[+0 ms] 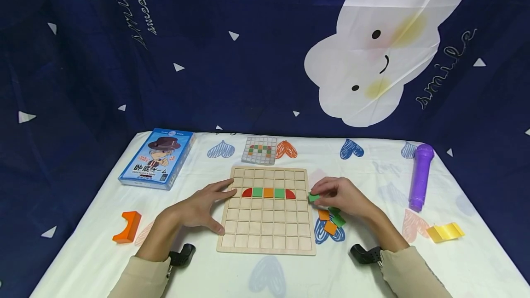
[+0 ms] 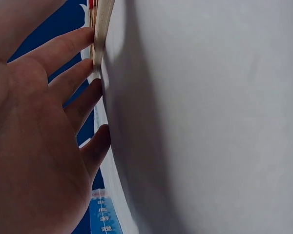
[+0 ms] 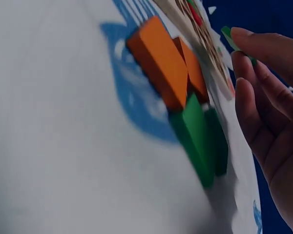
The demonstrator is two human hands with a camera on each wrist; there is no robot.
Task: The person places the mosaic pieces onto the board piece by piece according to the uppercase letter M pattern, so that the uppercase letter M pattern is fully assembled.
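A dark blue cloth backdrop (image 1: 256, 49) printed with smiling white clouds and the word "smile" hangs behind the table, whose white cover (image 1: 372, 270) carries scribbled hearts. At far left lies a blue game box (image 1: 158, 157) with a hatted cartoon figure and Japanese lettering I can't fully read. My left hand (image 1: 201, 206) lies flat with fingers straight, touching the left edge of the wooden grid board (image 1: 267, 224). My right hand (image 1: 341, 195) pinches a small green block (image 1: 313, 197) just beside the board's right edge, above loose orange and green blocks (image 1: 331, 222). A purple microphone (image 1: 419, 176) lies far right.
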